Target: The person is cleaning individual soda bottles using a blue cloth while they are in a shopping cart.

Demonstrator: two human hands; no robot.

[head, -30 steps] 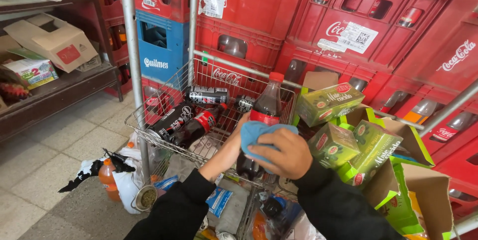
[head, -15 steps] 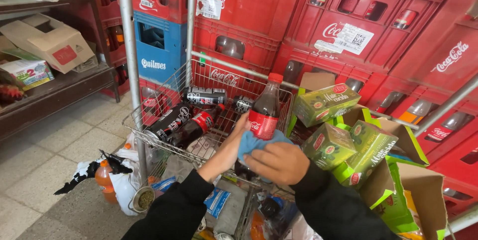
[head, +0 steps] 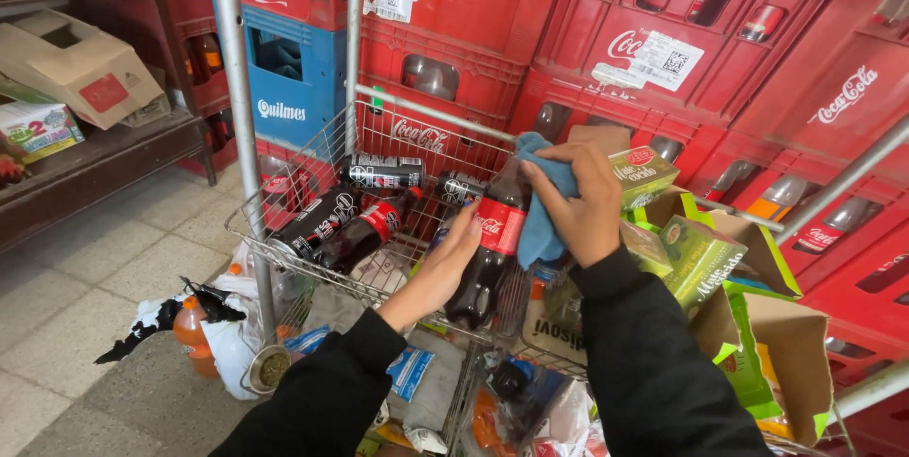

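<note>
Cola bottle: dark drink, red label, held over the wire basket of a metal rack. Long axis close to vertical, slightly tilted: neck end up and leaning a little right and away, base down toward the person. Top end is hidden under the blue cloth, so cap not visible.

Left hand: fingers wrapped around the bottle's lower-middle from the left side, at and just below the label. Closed grip on the bottle.

Right hand: clamped over the blue cloth, pressing it against the bottle's upper part and right side. Cloth hangs down along the bottle to about label height.

Around it:
- Several more cola bottles lying on their sides in the basket, left of the held one, caps pointing roughly right.
- Green cartons stacked just right of the right hand, some in an open cardboard box.
- Red crates stacked behind, one blue crate at left.
- Orange-drink bottle on the floor by white bags, lower left.
</note>
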